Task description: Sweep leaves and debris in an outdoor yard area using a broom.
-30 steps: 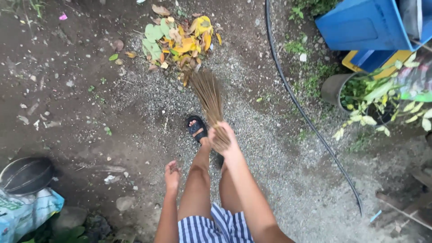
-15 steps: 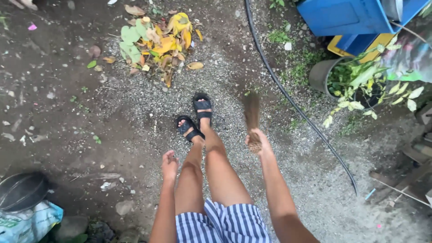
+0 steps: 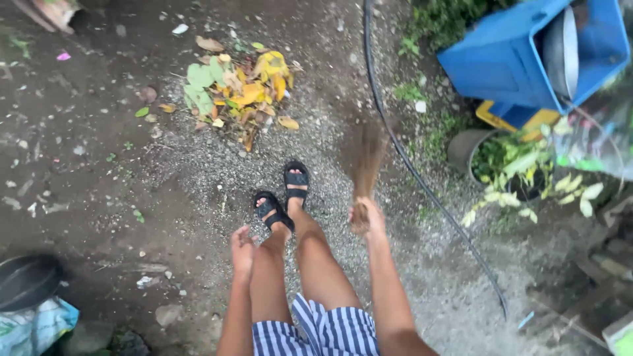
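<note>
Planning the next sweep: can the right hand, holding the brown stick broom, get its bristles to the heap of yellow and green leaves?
Probably yes. The right hand grips the brown stick broom, and only bare gravel lies toward the heap of yellow and green leaves.

The broom [image 3: 364, 161] is smeared by motion, its bristles only a brown blur, and its handle is hidden inside the right hand [image 3: 366, 217]. The blue bin [image 3: 508, 59] is cut by the top and right edges. The dark pan [image 3: 26, 280] runs off the left edge.
</note>
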